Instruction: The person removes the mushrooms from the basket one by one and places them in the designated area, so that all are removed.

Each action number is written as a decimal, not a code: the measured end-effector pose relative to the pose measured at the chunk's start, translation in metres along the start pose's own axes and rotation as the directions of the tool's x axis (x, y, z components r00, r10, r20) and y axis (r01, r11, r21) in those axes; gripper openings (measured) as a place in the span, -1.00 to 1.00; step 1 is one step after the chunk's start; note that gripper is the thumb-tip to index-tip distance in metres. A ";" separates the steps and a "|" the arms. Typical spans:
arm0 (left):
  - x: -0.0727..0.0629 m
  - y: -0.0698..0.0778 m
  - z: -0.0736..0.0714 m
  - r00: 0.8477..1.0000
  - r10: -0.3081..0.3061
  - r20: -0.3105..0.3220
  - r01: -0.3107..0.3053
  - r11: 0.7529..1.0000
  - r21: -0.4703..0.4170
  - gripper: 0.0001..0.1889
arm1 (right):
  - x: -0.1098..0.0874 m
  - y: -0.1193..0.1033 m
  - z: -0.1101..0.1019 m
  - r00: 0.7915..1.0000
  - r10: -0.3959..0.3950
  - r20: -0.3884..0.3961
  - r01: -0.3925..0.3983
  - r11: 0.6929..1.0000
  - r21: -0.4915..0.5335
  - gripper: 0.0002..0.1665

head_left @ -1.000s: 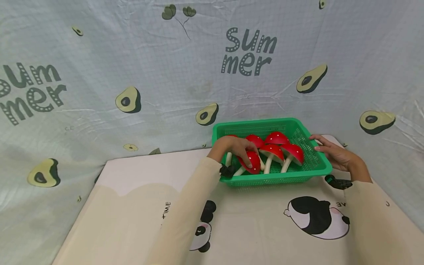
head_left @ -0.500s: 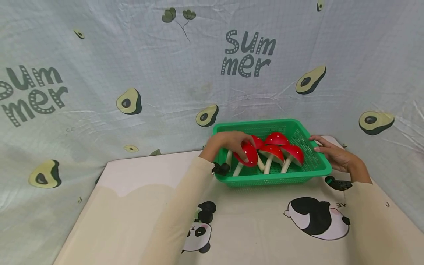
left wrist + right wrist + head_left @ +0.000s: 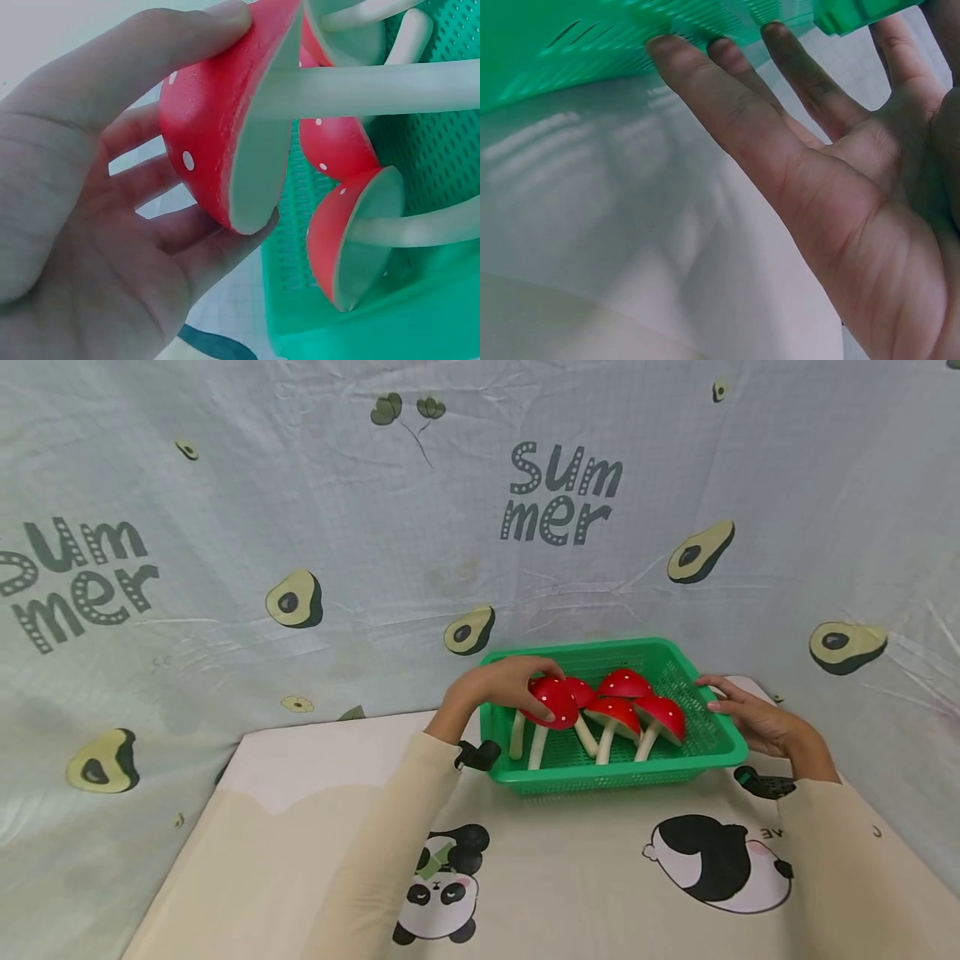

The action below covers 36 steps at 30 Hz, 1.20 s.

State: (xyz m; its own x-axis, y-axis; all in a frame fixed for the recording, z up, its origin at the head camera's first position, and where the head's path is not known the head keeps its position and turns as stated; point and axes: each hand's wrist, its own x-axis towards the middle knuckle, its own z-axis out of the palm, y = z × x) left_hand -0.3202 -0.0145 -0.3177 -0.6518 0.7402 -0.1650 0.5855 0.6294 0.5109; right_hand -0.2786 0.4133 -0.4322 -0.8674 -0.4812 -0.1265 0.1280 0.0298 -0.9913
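My left hand [image 3: 517, 683] pinches the red, white-dotted cap of a toy mushroom [image 3: 553, 703], thumb on one side and fingers on the other. In the left wrist view that mushroom [image 3: 202, 112] lies sideways across the picture, its pale stem pointing right over the basket. Several similar mushrooms [image 3: 660, 718] rest in the green plastic basket [image 3: 675, 768]. At the basket's right side my right hand [image 3: 757, 718] touches the outer wall. Its fingers look spread and fairly straight against the slotted wall in the right wrist view.
Under the basket is a pale table cover [image 3: 300, 843] with printed pandas. A hanging cloth [image 3: 390, 560] printed with avocados and lettering rises just behind the basket. Each wrist wears a small black device.
My left hand has drawn the gripped mushroom up and to the left, and its stem now points more downward. The right hand stays at the basket's side. The head view has tilted slightly upward.
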 end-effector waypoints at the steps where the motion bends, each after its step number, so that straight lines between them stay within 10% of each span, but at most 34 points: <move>1: -0.001 0.000 0.000 1.000 0.003 -0.009 -0.003 1.000 -0.006 -0.40 | 0.000 0.000 -0.001 1.000 -0.002 0.006 0.002 1.000 0.000 -0.59; 36: -0.016 -0.010 0.004 0.975 0.144 -0.170 -0.160 0.984 -0.082 -0.55 | 0.000 -0.001 0.003 0.999 0.015 -0.044 -0.015 1.000 -0.017 -0.61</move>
State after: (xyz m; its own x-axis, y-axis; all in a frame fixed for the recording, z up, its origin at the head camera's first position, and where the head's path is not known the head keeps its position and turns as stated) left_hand -0.3132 -0.0320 -0.3239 -0.6328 0.7723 0.0559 0.6407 0.4818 0.5978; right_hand -0.2770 0.4110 -0.4313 -0.8859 -0.4416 -0.1424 0.1333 0.0518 -0.9897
